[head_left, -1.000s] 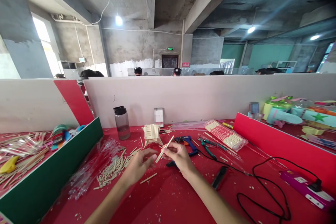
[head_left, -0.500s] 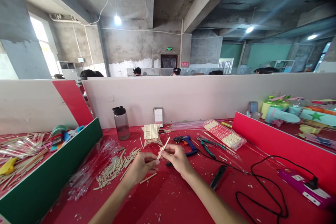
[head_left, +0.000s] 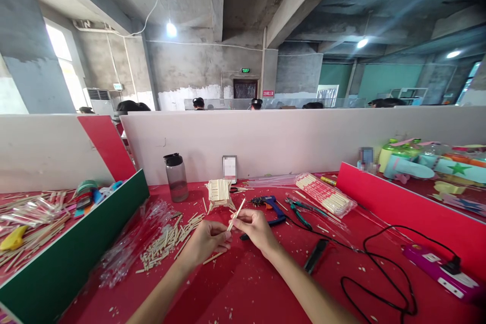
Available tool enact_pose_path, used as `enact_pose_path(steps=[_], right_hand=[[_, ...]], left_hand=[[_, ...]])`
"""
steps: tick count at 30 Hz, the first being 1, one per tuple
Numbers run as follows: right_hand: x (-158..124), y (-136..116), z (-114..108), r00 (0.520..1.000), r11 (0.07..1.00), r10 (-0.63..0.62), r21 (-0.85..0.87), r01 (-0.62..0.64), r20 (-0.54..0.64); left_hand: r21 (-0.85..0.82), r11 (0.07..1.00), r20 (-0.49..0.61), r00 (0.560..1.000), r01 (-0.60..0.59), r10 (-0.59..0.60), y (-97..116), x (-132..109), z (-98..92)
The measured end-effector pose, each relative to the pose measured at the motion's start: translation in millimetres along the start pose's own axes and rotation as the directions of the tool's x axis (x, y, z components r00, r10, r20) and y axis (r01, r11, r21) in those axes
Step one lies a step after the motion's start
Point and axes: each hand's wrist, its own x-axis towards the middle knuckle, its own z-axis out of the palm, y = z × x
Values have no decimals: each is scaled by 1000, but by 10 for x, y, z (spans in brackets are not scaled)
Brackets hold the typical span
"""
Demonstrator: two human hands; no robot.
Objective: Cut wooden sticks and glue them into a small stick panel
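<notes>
Between my two hands is a pale wooden stick (head_left: 239,208), tilted up to the right, with what looks like a second short piece crossing it. My left hand (head_left: 208,240) pinches its lower end. Higher up, the fingertips of my right hand (head_left: 253,228) are closed on the same stick. Just beyond the hands stands a small structure built of wooden sticks (head_left: 219,192), with a slatted top. A heap of short cut sticks (head_left: 167,243) lies left of my left hand. The blue glue gun (head_left: 274,207) rests behind my right hand.
Green-handled pliers (head_left: 299,213), a pack of sticks (head_left: 326,195) and a black-handled tool (head_left: 316,255) lie to the right. A black cable runs to a purple power strip (head_left: 440,271). A water bottle (head_left: 176,177) and phone (head_left: 230,168) stand at the back. Low green (head_left: 83,238) and red (head_left: 410,202) partitions flank the table.
Both hands stay in nearly the same place with the stick between them. The whole view has shifted very slightly; nothing else has visibly moved.
</notes>
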Motion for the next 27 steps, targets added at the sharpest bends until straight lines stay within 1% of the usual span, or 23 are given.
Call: enact_pose_path(steps=[8, 14, 22, 27], right_hand=[[-10, 23, 20, 997, 997, 76, 11, -76, -5], [-14, -11, 11, 998, 998, 48, -34, -47, 30], [-2, -8, -18, 997, 995, 69, -80, -66, 38], [36, 12, -35, 998, 989, 26, -147, -18, 56]], left_hand=[[51, 999, 12, 1000, 5, -5, -52, 32, -43], [76, 997, 29, 1000, 3, -5, -6, -7, -28], [123, 992, 20, 1000, -6, 4, -13, 4, -16], [118, 993, 22, 1000, -5, 2, -34, 31, -54]])
